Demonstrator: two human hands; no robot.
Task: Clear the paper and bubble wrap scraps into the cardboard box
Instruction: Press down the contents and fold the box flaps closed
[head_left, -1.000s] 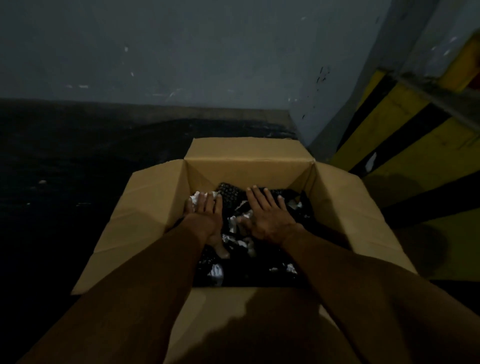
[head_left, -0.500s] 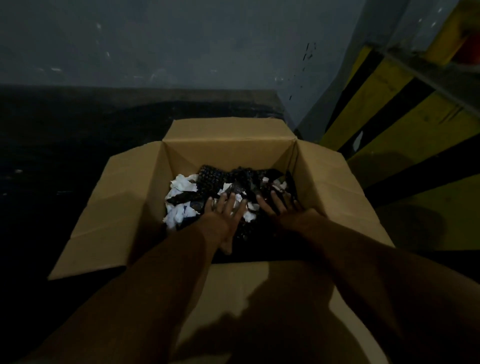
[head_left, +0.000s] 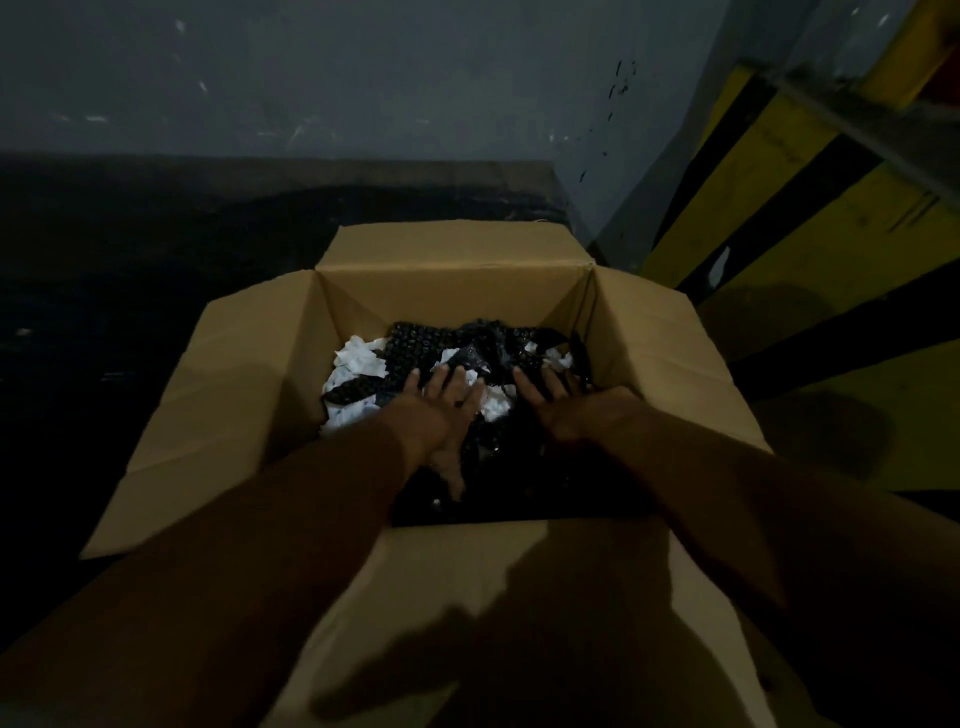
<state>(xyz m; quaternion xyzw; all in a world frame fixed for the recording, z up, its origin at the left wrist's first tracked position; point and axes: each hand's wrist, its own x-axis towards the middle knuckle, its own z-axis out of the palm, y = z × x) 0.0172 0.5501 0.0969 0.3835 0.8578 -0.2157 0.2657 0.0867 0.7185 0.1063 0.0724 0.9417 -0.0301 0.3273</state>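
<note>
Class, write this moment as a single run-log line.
stage: pressing scraps down | left hand: flat, open on bubble wrap | right hand: flat, open | paper scraps: inside cardboard box | flaps: open

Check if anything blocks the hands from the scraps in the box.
Nothing visible does. The left hand and right hand lie flat, fingers spread, on the black bubble wrap and white paper scraps inside the cardboard box, whose flaps are folded open.
</note>
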